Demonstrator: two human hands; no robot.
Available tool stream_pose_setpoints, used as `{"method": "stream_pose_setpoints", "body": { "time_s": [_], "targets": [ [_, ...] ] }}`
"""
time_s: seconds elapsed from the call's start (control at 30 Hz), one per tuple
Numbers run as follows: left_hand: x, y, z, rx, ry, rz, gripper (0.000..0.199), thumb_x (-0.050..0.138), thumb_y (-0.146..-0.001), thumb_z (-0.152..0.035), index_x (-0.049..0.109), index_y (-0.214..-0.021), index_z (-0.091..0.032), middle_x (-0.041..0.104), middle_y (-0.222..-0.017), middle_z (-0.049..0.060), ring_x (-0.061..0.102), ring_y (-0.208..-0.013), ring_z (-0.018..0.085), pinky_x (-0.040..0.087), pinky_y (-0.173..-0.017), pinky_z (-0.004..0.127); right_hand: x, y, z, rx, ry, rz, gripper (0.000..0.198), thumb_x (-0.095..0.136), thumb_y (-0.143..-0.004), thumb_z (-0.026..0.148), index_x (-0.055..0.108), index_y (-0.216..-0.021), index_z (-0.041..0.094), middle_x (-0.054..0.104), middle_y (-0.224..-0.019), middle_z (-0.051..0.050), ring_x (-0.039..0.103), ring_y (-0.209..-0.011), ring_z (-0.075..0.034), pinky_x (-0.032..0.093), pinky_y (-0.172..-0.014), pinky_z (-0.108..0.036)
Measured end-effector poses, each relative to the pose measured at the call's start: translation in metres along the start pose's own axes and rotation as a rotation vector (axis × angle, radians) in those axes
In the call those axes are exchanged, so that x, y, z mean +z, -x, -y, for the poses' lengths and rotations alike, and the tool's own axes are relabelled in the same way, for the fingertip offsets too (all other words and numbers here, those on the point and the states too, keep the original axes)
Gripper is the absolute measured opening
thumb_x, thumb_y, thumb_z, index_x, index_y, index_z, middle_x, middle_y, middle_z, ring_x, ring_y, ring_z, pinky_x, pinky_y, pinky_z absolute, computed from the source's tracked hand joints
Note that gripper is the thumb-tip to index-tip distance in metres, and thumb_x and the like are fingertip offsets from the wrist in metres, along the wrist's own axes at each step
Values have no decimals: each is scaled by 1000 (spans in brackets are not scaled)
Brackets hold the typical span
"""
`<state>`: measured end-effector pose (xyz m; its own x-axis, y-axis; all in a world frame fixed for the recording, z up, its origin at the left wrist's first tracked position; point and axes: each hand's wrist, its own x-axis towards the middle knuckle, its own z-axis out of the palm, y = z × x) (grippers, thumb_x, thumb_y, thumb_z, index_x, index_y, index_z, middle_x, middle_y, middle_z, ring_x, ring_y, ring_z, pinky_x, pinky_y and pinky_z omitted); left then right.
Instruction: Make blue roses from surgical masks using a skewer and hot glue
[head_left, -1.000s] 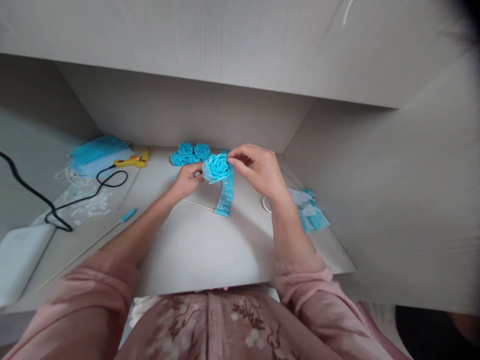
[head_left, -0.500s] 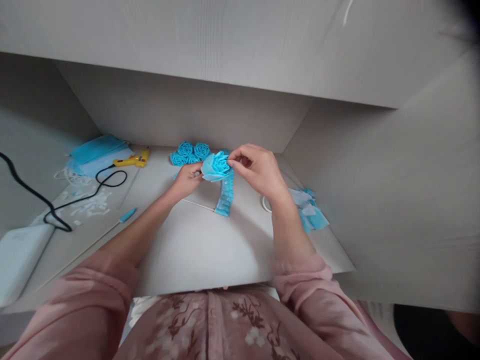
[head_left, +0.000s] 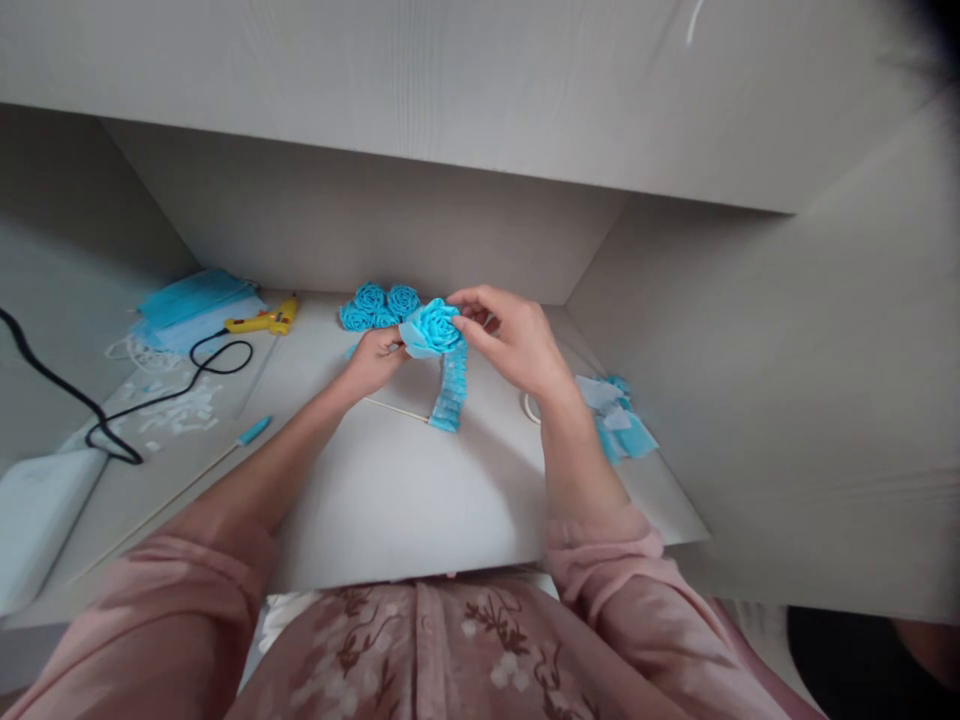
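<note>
A blue fabric flower (head_left: 433, 328) with layered petals is held up between my hands over the table. My left hand (head_left: 379, 358) is closed at the flower's base, its fingertips partly hidden by the petals. The thumb and fingers of my right hand (head_left: 499, 325) pinch a petal at the flower's upper right edge. Under it lies a pleated blue strip (head_left: 451, 392), with a thin stick (head_left: 397, 408) reaching its lower end. Right behind the flower sit several finished blue roses (head_left: 371, 300).
At left lie a yellow glue gun (head_left: 262, 318) with a black cord, blue face masks (head_left: 191, 295), white scraps (head_left: 184, 405), a blue-tipped stick (head_left: 253, 431) and a white box (head_left: 45, 520). At right are a tape roll (head_left: 531, 407) and blue-white fabric pieces (head_left: 626, 425). A shelf panel (head_left: 375, 80) overhangs.
The flower has turned so its spiral centre faces me more. My right fingers have shifted slightly along its upper edge, while my left hand stays in nearly the same place.
</note>
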<state>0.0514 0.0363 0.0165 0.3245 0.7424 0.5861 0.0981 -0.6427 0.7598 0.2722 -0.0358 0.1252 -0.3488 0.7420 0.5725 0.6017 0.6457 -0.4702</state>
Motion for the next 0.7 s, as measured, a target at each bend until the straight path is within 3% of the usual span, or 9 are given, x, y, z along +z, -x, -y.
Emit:
{"method": "stream_pose_setpoints", "body": {
  "time_s": [0.1,0.27,0.5,0.7],
  "targets": [
    [0,0,0,16,8,18,34,74,-87,-52,81,-85,-19,81,-90,6,75,-90,24,58,-93,38,1,1,2,37,25,3,25,59,-96,22,74,-116,22,77,-94,-2,70,-85,-18,49,-75,-31],
    [-4,-1,-1,47,-60,32,42,68,-92,-55,79,-79,-17,77,-79,4,71,-81,22,57,-82,33,-2,2,3,92,45,-39,34,53,-96,19,72,-124,24,78,-97,-2,71,-88,-19,53,-79,-33],
    [-1,0,-1,93,-100,54,47,64,-94,-58,74,-74,-17,71,-74,4,65,-72,19,52,-72,29,-1,1,-1,1,-39,21,33,61,-97,27,72,-127,26,78,-117,-5,71,-106,-22,56,-87,-34],
    [1,2,-5,29,-121,15,45,70,-89,-58,70,-71,-17,68,-71,3,64,-74,19,52,-76,30,0,1,1,70,-21,28,35,60,-95,20,73,-127,25,78,-100,-3,70,-86,-18,54,-84,-32]
  ]
}}
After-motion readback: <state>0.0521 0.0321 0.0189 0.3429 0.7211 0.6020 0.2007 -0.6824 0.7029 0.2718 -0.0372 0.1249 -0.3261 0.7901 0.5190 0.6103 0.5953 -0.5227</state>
